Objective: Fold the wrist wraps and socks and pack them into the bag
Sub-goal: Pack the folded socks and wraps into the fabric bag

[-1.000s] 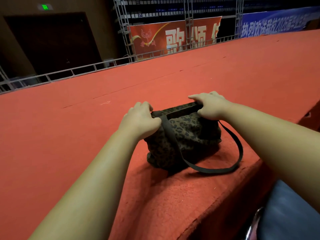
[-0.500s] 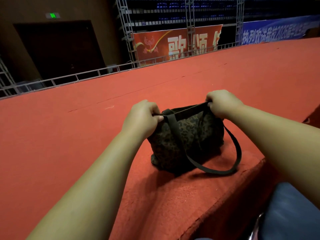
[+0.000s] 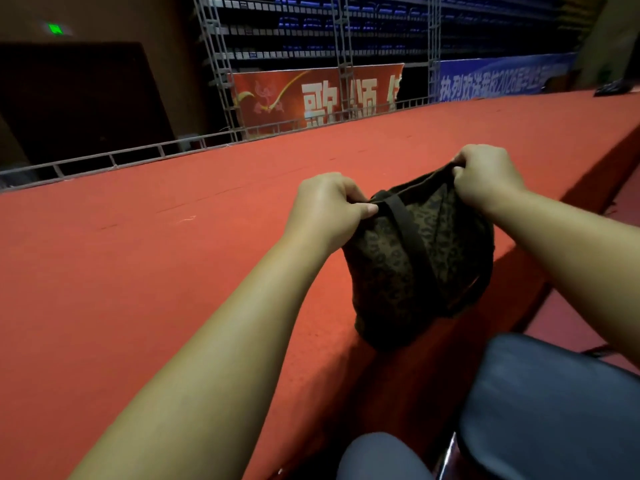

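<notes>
A red carpeted stage (image 3: 156, 271) fills the dim hall, edged by a low metal rail (image 3: 138, 154). Beyond — truss towers (image 3: 215, 64), a red banner (image 3: 277, 98), a blue banner (image 3: 495, 79), tiered seats (image 3: 381, 26) and a green exit sign (image 3: 54, 28) above a dark doorway (image 3: 79, 98).

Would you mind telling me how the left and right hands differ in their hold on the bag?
The left hand sits lower in the view than the right hand. The left hand pinches the bag by the strap base; the right hand grips its opposite top end. Both are curled on its top edge.
</notes>
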